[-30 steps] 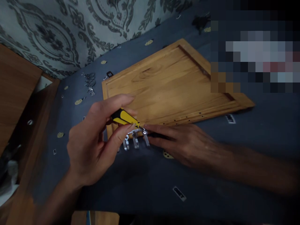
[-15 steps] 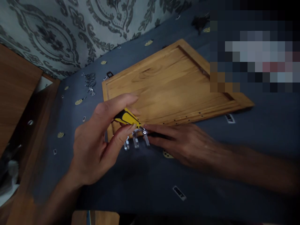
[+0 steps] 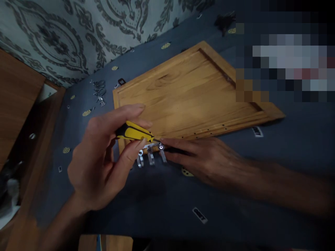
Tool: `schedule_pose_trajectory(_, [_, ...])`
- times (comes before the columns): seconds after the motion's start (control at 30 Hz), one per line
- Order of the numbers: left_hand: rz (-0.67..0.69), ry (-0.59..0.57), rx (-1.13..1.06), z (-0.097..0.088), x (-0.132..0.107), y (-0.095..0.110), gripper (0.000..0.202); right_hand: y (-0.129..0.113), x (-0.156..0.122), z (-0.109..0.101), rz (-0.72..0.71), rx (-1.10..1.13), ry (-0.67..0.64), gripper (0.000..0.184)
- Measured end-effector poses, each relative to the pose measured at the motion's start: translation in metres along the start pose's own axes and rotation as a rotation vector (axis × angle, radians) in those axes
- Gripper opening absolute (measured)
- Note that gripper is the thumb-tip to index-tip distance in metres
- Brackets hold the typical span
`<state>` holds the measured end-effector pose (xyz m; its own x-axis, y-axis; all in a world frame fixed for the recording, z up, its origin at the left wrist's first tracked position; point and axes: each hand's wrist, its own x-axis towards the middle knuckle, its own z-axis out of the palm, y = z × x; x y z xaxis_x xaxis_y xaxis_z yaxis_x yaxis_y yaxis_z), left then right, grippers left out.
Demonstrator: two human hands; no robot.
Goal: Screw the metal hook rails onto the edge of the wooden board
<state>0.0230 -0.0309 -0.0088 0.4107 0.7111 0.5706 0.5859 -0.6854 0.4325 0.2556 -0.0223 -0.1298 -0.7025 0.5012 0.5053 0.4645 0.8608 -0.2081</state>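
dark blue cloth (image 3: 167, 205) bears a wooden panel (image 3: 183, 94), likely stiff, best held by its frame (image 3: 218, 62); left hand (image 3: 94, 162) pinches a screwdriver (image 3: 137, 132), right hand (image 3: 209, 157), grip unclear, touches metal hooks (image 3: 151, 159) along the panel's near edge.

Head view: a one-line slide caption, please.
Left hand holds a screwdriver, tip at the hooks along a panel's near edge, right hand beside them.

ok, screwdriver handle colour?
The screwdriver handle is yellow with black; the head view shows it best.
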Motion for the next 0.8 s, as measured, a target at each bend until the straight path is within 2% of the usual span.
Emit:
schedule_pose_trajectory(0.23, [-0.021,0.023,-0.079,-0.0031,0.0089,0.0034,0.048,-0.0003,0.0,-0.0048,-0.009,0.005,0.01,0.051])
schedule_pose_trajectory(0.43, [-0.09,0.06,-0.08,-0.0003,0.001,0.0012,0.05,0.0006,-0.0001,-0.0036,-0.031,0.009,0.042,0.053])
schedule_pose_trajectory(0.6, [-0.004,0.06,-0.052,0.0031,0.0009,-0.0027,0.054,-0.0007,0.0022,-0.0039,-0.023,0.022,0.042,0.051])
schedule_pose_trajectory(0.8, [-0.016,0.041,-0.037,0.0017,0.0014,-0.0019,0.053,0.0003,0.0029,-0.0055,-0.033,0.023,0.058,0.051])
